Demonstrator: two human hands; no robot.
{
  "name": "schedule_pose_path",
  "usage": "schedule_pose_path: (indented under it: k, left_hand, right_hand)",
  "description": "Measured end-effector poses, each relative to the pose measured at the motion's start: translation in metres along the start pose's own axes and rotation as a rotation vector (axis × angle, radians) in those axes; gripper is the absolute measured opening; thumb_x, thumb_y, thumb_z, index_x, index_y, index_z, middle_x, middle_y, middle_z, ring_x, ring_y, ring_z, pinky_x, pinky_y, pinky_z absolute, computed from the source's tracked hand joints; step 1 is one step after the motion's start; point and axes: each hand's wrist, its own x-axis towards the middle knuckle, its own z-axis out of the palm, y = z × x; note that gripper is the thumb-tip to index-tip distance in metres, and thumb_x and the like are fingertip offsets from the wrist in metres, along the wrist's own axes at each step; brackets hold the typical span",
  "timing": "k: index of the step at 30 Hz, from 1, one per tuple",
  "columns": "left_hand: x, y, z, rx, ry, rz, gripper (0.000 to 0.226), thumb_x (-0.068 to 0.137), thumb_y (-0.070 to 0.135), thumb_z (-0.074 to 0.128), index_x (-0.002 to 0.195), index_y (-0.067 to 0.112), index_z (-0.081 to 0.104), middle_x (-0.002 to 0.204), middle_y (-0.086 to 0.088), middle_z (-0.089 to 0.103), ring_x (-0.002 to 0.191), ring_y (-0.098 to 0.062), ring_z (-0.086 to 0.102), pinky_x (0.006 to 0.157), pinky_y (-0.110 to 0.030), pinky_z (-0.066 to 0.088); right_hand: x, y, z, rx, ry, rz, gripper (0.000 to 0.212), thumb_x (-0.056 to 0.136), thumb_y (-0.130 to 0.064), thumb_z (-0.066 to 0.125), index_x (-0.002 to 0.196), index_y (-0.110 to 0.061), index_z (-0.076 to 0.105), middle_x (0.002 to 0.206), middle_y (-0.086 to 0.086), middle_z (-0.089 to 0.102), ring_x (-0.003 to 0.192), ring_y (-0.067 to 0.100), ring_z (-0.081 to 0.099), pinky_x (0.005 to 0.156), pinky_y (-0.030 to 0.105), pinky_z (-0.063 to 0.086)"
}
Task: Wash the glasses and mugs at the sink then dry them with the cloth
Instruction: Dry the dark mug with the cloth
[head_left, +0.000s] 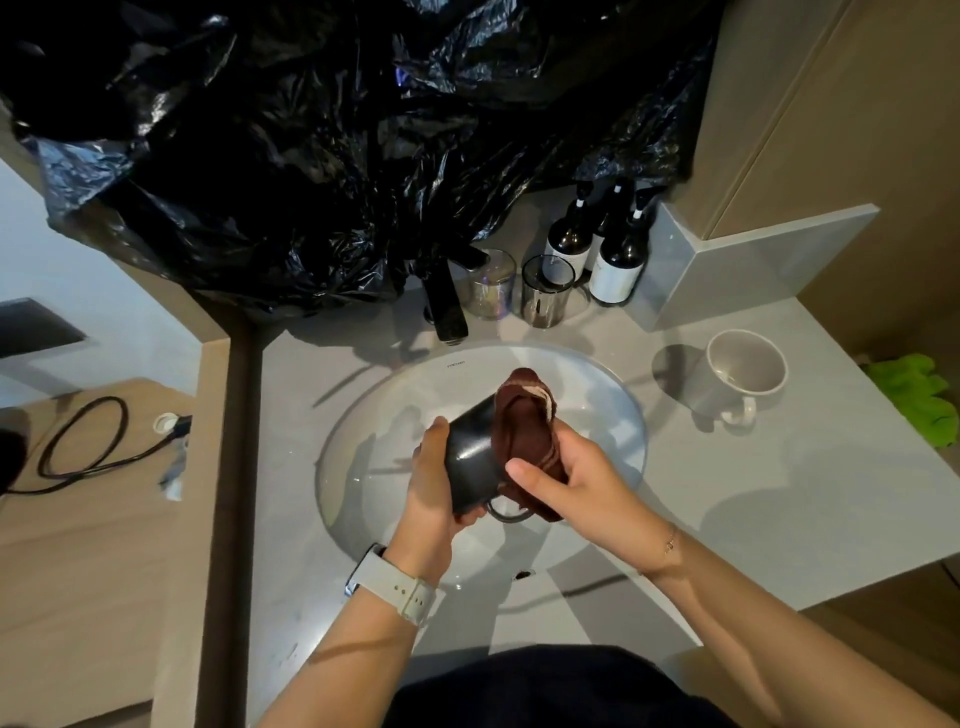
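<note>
Grey counter (779, 493) with round white sink (618, 415) in the middle, left hand (434, 483) holding black mug (472, 457), right hand (576, 480) gripping brown cloth (524, 426), sink writing too small to read

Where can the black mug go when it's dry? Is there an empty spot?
Bare counter lies right of the sink, in front of the white mug. A narrower bare strip runs left of the sink. Behind the basin it is crowded: faucet, two glasses, bottles.
</note>
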Motion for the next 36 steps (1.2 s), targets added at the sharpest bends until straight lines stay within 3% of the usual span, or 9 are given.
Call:
schedule_pose_path:
  k: [3, 9, 12, 15, 18, 20, 25, 30, 36]
  left_hand:
    - [0.005, -0.006, 0.006, 0.078, 0.026, 0.078, 0.047, 0.097, 0.057, 0.042, 0.119, 0.016, 0.053, 0.098, -0.014, 0.069, 0.075, -0.021, 0.066, 0.052, -0.027, 0.052]
    - [0.005, -0.011, 0.005, 0.201, -0.091, 0.092, 0.082, 0.09, 0.078, 0.027, 0.124, 0.008, 0.051, 0.086, -0.02, 0.067, 0.051, -0.018, 0.057, 0.043, -0.025, 0.044]
    - [0.012, 0.001, -0.009, 0.179, -0.12, 0.04, 0.074, 0.099, 0.064, 0.01, 0.109, 0.009, 0.058, 0.093, -0.014, 0.067, 0.067, -0.021, 0.063, 0.053, -0.028, 0.051]
    - [0.019, 0.017, -0.02, 0.043, -0.151, 0.024, 0.054, 0.1, 0.053, 0.035, 0.092, 0.015, 0.073, 0.097, -0.007, 0.074, 0.092, -0.025, 0.067, 0.074, -0.04, 0.053]
    - [0.022, 0.015, -0.018, -0.14, -0.214, -0.011, 0.048, 0.098, 0.032, 0.045, 0.068, 0.015, 0.079, 0.076, -0.004, 0.075, 0.077, -0.019, 0.068, 0.074, -0.035, 0.049]
    - [0.02, 0.009, -0.013, -0.244, -0.191, -0.032, 0.047, 0.104, 0.025, 0.036, 0.078, 0.013, 0.075, 0.074, -0.004, 0.074, 0.07, -0.016, 0.068, 0.071, -0.034, 0.046]
    - [0.029, 0.005, -0.009, -0.377, -0.133, -0.144, 0.038, 0.101, 0.031, 0.048, 0.091, 0.007, 0.075, 0.098, -0.015, 0.073, 0.084, -0.024, 0.072, 0.084, -0.039, 0.051]
    - [0.033, 0.003, -0.018, -0.364, -0.145, -0.183, 0.045, 0.101, 0.039, 0.047, 0.126, 0.006, 0.064, 0.123, -0.017, 0.068, 0.111, -0.032, 0.067, 0.094, -0.043, 0.052]
    - [0.02, -0.003, -0.011, -0.271, -0.1, -0.109, 0.05, 0.105, 0.041, 0.037, 0.116, 0.003, 0.068, 0.113, -0.017, 0.073, 0.103, -0.029, 0.071, 0.097, -0.044, 0.049]
  right_hand:
    - [0.011, -0.003, -0.002, -0.104, 0.034, -0.062, 0.034, 0.081, -0.027, 0.072, 0.109, -0.036, 0.055, 0.098, -0.014, 0.069, 0.096, 0.001, 0.065, 0.086, 0.018, 0.05]
    - [0.027, -0.008, 0.002, 0.2, 0.245, 0.082, 0.008, 0.088, -0.02, 0.069, 0.084, -0.014, 0.065, 0.071, 0.002, 0.068, 0.067, 0.017, 0.066, 0.059, 0.03, 0.053]
    - [0.033, -0.005, 0.002, 0.579, 0.256, 0.226, 0.022, 0.088, -0.024, 0.065, 0.099, -0.005, 0.07, 0.092, 0.013, 0.073, 0.087, 0.025, 0.069, 0.078, 0.035, 0.056]
    - [0.037, -0.009, 0.006, 0.79, 0.183, 0.34, 0.033, 0.092, -0.031, 0.058, 0.113, -0.008, 0.07, 0.107, 0.013, 0.072, 0.098, 0.025, 0.07, 0.081, 0.035, 0.056]
    - [0.041, -0.008, 0.017, 0.843, 0.145, 0.369, 0.029, 0.097, -0.031, 0.052, 0.108, -0.016, 0.075, 0.104, 0.009, 0.073, 0.096, 0.023, 0.07, 0.081, 0.036, 0.054]
    - [0.046, -0.004, 0.026, 0.802, 0.233, 0.443, 0.032, 0.095, -0.034, 0.057, 0.123, -0.021, 0.067, 0.103, 0.006, 0.073, 0.091, 0.025, 0.071, 0.069, 0.039, 0.056]
    - [0.049, 0.011, 0.038, 0.689, 0.44, 0.456, 0.011, 0.095, -0.024, 0.059, 0.102, -0.016, 0.064, 0.081, 0.004, 0.069, 0.068, 0.02, 0.069, 0.049, 0.031, 0.053]
    - [0.043, 0.016, 0.023, 0.585, 0.53, 0.191, 0.019, 0.091, -0.016, 0.064, 0.109, -0.021, 0.065, 0.101, -0.001, 0.074, 0.103, 0.02, 0.067, 0.091, 0.036, 0.052]
    - [0.033, 0.018, 0.02, 0.011, 0.334, 0.067, 0.046, 0.078, -0.063, 0.051, 0.107, -0.03, 0.061, 0.105, -0.008, 0.058, 0.104, 0.003, 0.057, 0.096, 0.033, 0.046]
